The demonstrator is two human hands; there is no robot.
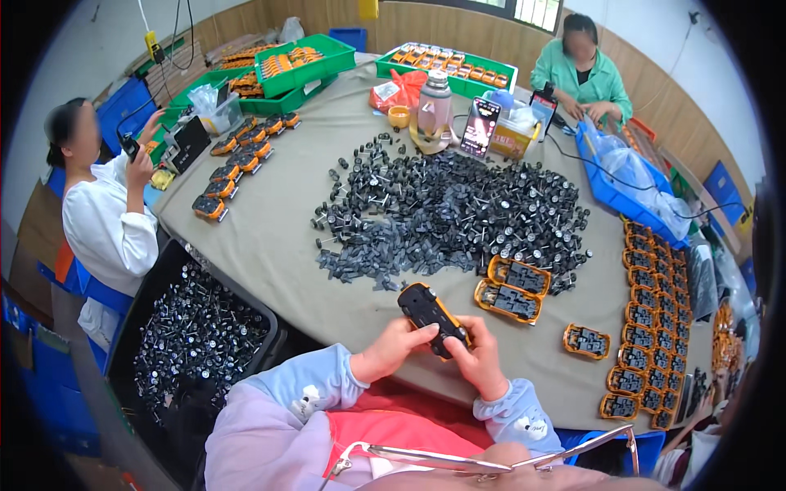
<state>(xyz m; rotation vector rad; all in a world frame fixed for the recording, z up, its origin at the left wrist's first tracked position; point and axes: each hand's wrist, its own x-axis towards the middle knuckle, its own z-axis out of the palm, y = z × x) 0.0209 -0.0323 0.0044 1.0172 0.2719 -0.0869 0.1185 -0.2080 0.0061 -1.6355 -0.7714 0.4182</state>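
A toy car [426, 309] with an orange body is held belly up over the near table edge, its black underside facing me. My left hand [390, 349] grips its left side, thumb pressed on the underside. My right hand [479, 360] closes round its near end, thumb also on the black base. Just beyond lie two orange car bodies [509, 301] with open black insides, side by side. Farther off spreads a big pile of black wheels on axles [532, 200], with small dark grey plastic parts [385, 250] along its near side.
Rows of upturned orange cars [643, 327] line the right side, with a single one [586, 341] nearer me. A black bin of wheels [196, 335] stands left. A flask [435, 110] and a phone [480, 127] stand behind the pile. Two people [106, 204] [585, 69] sit around the table.
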